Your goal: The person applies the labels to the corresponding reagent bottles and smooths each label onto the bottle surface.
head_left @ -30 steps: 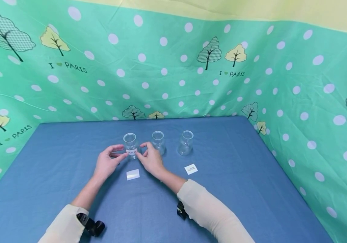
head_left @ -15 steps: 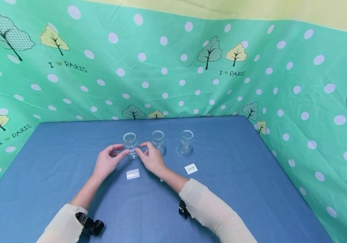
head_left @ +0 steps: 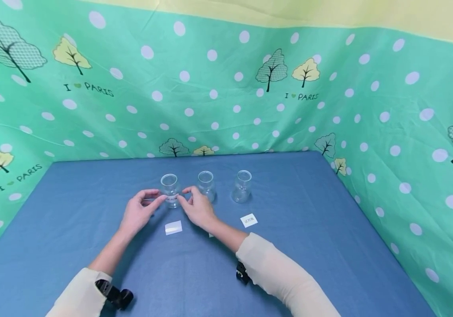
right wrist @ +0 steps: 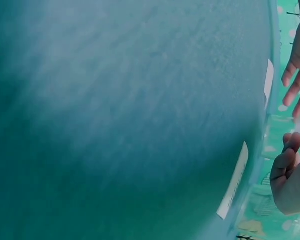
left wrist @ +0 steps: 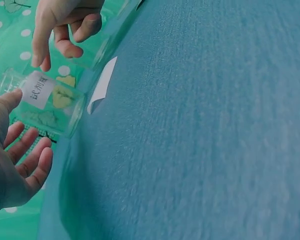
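A clear glass jar [head_left: 169, 182] stands upright on the blue table, bearing a small white label [left wrist: 38, 90] with printed characters on its front. Round the jar's left side curves my left hand [head_left: 139, 210], its thumb on one end of the label. My right hand [head_left: 199, 209] holds the jar from the other side, with the thumb at the label's opposite end. How firmly the fingers behind press is hard to see. Another glass jar [head_left: 206, 178] is close behind the right hand, and a further glass jar [head_left: 242, 187] stands to its right.
A blank-looking white slip [head_left: 173, 227] lies in front of the labelled jar. A printed label [head_left: 249, 220] rests before the rightmost jar. Under the right forearm peeks the corner of another slip [head_left: 211, 235]. A green dotted curtain [head_left: 226, 88] hangs behind the table.
Both hands stay at the left jar. The thumbs shift slightly over the label; it was partly covered half a second ago and shows more now.
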The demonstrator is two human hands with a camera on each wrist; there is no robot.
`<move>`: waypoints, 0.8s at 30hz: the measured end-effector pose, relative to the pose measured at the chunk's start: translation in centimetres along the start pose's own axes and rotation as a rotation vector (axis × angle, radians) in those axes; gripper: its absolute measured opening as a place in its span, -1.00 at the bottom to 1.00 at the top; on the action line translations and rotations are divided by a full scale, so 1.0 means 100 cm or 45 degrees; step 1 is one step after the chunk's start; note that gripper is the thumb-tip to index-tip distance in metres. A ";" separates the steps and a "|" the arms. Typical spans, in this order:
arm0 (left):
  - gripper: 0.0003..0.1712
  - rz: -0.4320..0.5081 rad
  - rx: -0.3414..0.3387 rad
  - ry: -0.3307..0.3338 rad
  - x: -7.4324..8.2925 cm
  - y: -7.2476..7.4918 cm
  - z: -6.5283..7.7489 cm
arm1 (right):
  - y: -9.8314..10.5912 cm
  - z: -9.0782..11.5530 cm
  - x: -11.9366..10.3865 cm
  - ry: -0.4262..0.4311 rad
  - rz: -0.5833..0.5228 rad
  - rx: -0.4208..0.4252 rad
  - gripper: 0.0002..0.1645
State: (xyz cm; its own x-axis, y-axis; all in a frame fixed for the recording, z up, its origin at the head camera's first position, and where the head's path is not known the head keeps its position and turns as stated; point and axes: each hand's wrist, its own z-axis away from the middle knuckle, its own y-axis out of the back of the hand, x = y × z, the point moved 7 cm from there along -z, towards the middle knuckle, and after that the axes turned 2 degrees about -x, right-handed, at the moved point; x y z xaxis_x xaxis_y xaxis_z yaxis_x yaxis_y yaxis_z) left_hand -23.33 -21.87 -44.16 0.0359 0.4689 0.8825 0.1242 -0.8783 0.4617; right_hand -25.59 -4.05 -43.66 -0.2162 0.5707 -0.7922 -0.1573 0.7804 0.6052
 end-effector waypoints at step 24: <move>-0.67 -0.216 -0.294 -0.021 0.030 -0.021 0.022 | 0.044 0.028 0.009 0.157 0.195 -0.273 -0.71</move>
State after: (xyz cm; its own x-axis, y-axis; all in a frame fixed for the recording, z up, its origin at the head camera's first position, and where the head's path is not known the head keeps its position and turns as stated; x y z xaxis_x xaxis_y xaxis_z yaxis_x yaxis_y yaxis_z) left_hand -21.29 -18.38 -42.65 0.0506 0.6107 0.7903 -0.0993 -0.7843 0.6124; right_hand -23.78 0.65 -41.92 -0.3668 0.6321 -0.6825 -0.3108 0.6083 0.7304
